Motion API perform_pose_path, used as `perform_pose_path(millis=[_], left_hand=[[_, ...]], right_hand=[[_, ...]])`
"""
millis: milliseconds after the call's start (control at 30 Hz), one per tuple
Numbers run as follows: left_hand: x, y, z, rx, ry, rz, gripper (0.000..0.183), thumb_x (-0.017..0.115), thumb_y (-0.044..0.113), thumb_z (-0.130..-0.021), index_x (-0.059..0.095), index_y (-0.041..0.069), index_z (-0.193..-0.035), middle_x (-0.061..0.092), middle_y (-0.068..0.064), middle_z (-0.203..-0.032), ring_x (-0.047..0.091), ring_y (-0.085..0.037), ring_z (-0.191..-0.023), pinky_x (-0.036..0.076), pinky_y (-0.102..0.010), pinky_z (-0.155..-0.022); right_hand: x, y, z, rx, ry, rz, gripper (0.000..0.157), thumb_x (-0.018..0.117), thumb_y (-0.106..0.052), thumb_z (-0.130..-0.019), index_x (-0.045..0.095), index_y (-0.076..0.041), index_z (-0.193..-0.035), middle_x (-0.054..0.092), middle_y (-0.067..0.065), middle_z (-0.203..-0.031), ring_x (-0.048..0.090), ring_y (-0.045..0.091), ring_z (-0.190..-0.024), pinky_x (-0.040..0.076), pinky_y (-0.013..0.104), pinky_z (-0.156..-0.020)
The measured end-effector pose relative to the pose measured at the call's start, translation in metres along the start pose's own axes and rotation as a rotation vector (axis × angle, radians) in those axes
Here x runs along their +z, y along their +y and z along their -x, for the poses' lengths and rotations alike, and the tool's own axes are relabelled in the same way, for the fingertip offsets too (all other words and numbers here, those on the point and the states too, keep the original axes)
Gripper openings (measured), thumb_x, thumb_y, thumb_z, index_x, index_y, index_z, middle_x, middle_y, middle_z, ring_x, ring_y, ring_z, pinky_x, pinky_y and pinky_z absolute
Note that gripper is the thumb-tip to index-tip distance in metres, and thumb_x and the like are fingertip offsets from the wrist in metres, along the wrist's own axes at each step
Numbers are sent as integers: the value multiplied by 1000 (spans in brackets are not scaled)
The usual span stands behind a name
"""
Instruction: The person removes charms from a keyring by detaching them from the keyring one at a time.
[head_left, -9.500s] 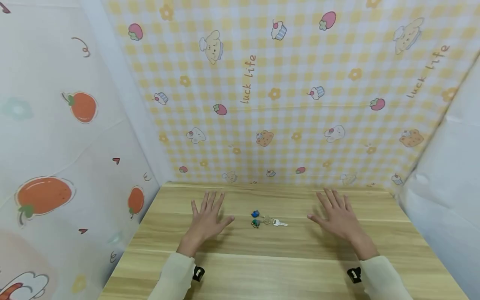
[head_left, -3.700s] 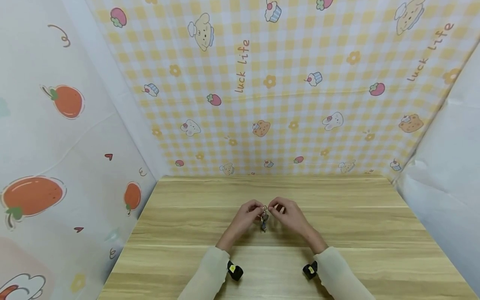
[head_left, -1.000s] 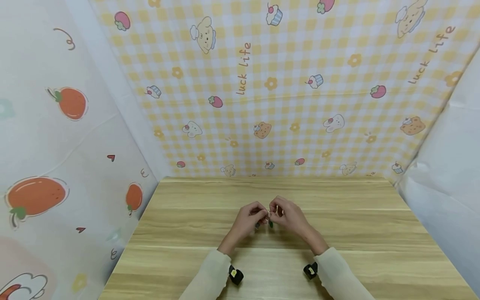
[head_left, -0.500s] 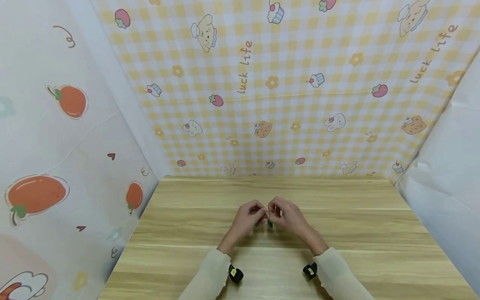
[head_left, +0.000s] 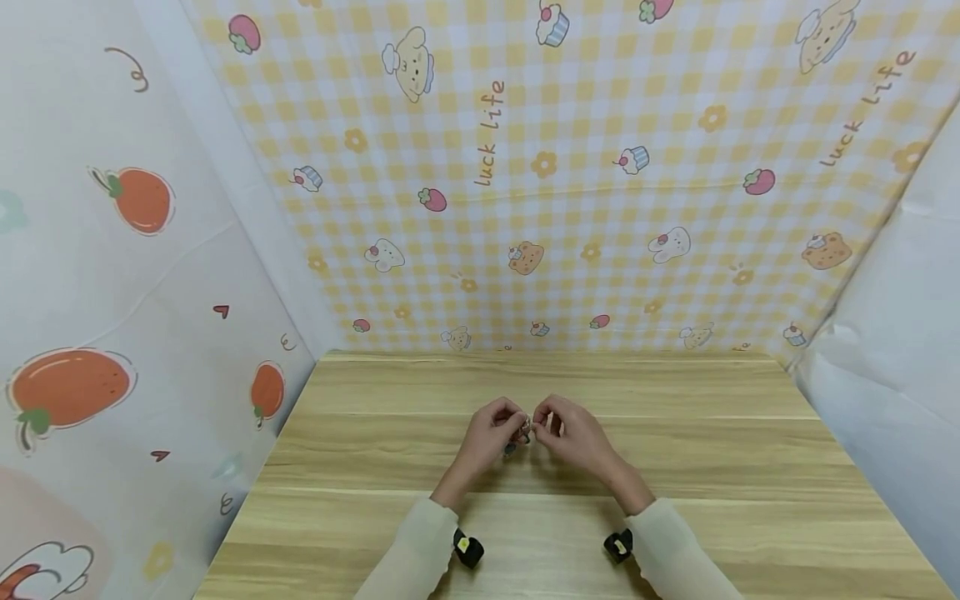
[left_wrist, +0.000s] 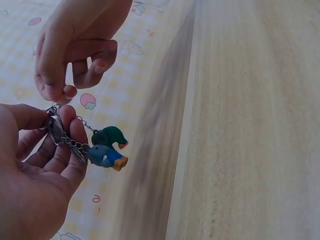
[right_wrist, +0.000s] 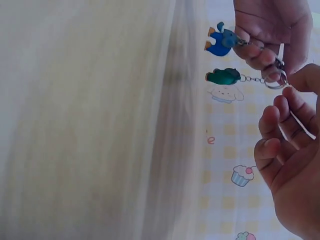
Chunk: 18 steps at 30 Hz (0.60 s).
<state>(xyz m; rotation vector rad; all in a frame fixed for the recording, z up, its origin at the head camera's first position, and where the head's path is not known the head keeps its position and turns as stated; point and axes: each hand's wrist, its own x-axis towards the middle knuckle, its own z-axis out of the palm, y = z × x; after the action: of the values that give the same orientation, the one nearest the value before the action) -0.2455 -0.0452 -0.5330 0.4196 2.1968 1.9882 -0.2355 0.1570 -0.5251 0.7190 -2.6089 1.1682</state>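
Observation:
Over the middle of the table, my left hand (head_left: 487, 435) holds a metal key ring (left_wrist: 56, 127) between its thumb and fingers. Two small animal charms hang from the ring on short chains: a blue one (right_wrist: 220, 45) with orange feet, elephant-like, and a green one (right_wrist: 222, 76). Flat metal, perhaps the key, shows against the left fingers in the left wrist view, mostly covered. Facing it, my right hand (head_left: 576, 435) pinches the near edge of the ring with thumb and index fingertips; its other fingers are loosely curled.
The wood-grain table (head_left: 675, 467) spreads around both hands. Behind it rises a yellow checked backdrop (head_left: 585, 217), with a white printed sheet (head_left: 187, 292) at the left and a plain white one (head_left: 892, 333) at the right. Black wrist cameras (head_left: 468, 548) sit by the sleeves.
First, the key ring lay on the table between two spread hands; afterwards both hands took it up. Over the last half second, the fingertips drew slightly apart and the green charm shifted left.

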Motion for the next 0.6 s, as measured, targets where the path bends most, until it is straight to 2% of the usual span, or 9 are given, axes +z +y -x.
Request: perform_pose_path(millis=[167,367,600], left_hand=[[1,3,1,7,9,-29,16,62,18,-109,71,4,-108,76,-14,-98,75,-18,-83,65,-37,-78],[2,5,3,-4,4,-35,19,63,22,-109,72,5,-108,77,-13,-99,78,-33,-90,66,-41,-81],[2,3,4,16,-10,-100,16,67,23,-107,73,8,-107,76,-16,-101,75,-37,-87,65,-35,-75]], right_hand=[[4,-4,1,126,-25,-42,7,76,-20,-100,70,-17,-98,65,-7,-84,56,7,-67,47,22,-57],[8,-4,1,168,-6,-96,4,71,-15,-102,72,-14,-99,68,-5,-85,55,10,-65,45,23,-55],[8,-5,1,190,-19,-92,7,72,-10,-99,72,-14,-94,66,-4,-79,52,9,-60,42,21,-53]])
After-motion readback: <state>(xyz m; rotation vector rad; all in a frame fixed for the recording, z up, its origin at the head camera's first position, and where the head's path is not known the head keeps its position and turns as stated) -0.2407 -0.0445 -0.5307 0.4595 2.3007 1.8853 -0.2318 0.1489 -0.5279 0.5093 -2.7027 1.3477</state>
